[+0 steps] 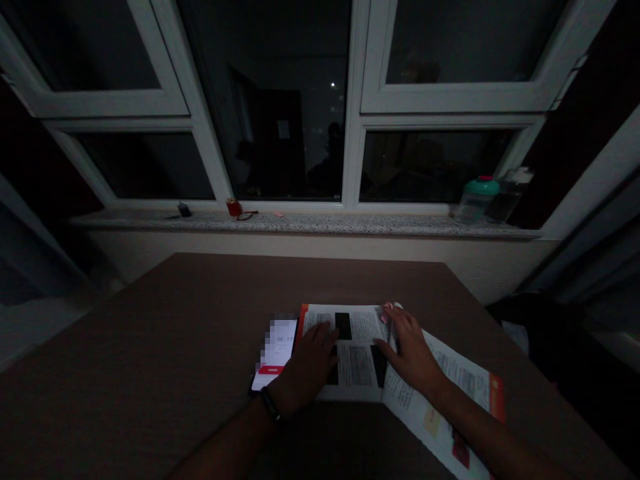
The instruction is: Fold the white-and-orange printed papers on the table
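The left hand (307,367) and right hand (413,353) are lying open and flat on a folded booklet (357,373), seemingly pressing it down to hold it steady on the table (150,353). A lit phone (274,347) is resting against its left edge.

The left hand (306,367) hides part of the open booklet (357,367), whose lower corner runs off the picture's bottom edge; beside the booklet, the phone (274,347) has a blurred, unreadable screen.
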`<state>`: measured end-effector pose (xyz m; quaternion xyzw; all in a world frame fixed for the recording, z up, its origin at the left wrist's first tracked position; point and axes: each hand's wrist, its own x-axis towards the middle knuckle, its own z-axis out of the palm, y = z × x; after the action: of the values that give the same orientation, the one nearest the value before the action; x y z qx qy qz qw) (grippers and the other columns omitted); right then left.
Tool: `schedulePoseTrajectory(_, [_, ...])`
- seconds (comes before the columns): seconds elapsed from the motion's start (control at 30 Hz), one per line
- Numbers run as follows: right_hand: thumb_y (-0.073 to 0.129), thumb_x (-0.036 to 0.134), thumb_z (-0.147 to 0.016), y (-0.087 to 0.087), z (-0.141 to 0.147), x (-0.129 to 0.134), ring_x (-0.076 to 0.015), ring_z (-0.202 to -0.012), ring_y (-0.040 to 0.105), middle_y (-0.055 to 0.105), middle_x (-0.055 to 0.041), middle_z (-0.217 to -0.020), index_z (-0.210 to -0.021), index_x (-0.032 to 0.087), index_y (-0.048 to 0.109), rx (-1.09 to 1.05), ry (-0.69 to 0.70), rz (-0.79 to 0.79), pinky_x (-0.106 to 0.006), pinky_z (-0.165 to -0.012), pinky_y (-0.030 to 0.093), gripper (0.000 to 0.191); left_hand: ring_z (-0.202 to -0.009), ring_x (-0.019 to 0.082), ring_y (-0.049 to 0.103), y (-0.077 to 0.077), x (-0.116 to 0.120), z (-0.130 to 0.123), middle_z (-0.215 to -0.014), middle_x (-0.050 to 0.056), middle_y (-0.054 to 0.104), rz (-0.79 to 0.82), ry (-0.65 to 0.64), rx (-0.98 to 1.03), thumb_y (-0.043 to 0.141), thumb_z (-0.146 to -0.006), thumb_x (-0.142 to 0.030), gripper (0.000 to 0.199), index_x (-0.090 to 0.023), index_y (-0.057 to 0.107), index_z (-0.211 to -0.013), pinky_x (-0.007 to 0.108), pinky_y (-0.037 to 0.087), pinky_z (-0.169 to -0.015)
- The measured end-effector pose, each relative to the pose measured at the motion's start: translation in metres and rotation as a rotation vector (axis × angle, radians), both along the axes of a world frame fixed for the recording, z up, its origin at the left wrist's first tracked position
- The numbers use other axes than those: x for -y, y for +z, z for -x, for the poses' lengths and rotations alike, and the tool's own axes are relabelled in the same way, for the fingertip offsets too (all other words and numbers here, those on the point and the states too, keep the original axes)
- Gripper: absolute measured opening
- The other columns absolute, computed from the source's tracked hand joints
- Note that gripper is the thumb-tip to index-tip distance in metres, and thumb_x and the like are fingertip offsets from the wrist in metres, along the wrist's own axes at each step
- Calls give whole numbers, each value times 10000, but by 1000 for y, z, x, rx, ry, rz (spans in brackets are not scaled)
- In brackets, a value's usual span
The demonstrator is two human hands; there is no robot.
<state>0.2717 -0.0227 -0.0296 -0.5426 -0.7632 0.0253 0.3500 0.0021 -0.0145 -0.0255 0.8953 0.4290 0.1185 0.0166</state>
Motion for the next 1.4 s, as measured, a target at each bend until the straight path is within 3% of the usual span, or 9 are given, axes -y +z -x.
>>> schedulePoseTrajectory(0.4, [551, 295, -906, -3, -23, 15, -316, -1393, 332, 405, -118, -1489, -1480, 241, 288, -34, 55, 49, -549, -1130, 329, 633, -1407, 316, 340, -4, -1, 4, -1510, 155, 391, -39, -29, 45, 509, -997, -255, 468, -179, 393, -1445, 516, 386, -1092])
schedulePoseTrajectory(0.77, [526, 363, -940, 0, -55, 17, -308, -1412, 324, 369, -97, -1538, -1528, 261, 217, 101, 153, 112, -533, -1113, 370, 672, -1408, 319, 338, -5, -2, 4, -1520, 151, 378, -23, -15, 47, 517, -993, -258, 482, -187, 387, -1451, 512, 382, -1093])
schedulePoseTrajectory(0.97, [515, 391, -945, -1, -71, 7, -300, -1384, 375, 439, -85, -1502, -1473, 273, 350, 149, 236, 79, -526, -1114, 359, 566, -1395, 339, 354, -2, -1, 1, -1509, 161, 390, -4, 7, 9, 595, -950, -226, 525, -170, 411, -1439, 506, 386, -1093])
schedulePoseTrajectory(1.1, [562, 354, -889, -2, -60, 1, -308, -1336, 437, 489, -111, -1446, -1445, 239, 375, 2, 146, 98, -523, -1089, 383, 598, -1404, 328, 341, 0, 0, 0, -1513, 162, 385, 10, 5, 15, 595, -950, -217, 533, -164, 403, -1445, 497, 375, -1104])
schedulePoseTrajectory(1.27, [560, 412, -863, -10, -35, -13, -339, -1201, 534, 586, -121, -1298, -1261, 221, 536, -277, -196, 111, -572, -979, 451, 442, -1409, 326, 335, -5, 0, 3, -1526, 151, 366, -10, -2, 51, 538, -979, -241, 508, -199, 377, -1459, 518, 381, -1093])
schedulePoseTrajectory(1.4, [553, 444, -863, -21, -25, -19, -350, -1254, 480, 558, -158, -1323, -1293, 176, 509, -379, -246, 80, -582, -998, 427, 508, -1403, 322, 345, -9, -1, 4, -1523, 142, 374, -24, -6, 62, 522, -985, -246, 504, -213, 363, -1463, 522, 396, -1076])
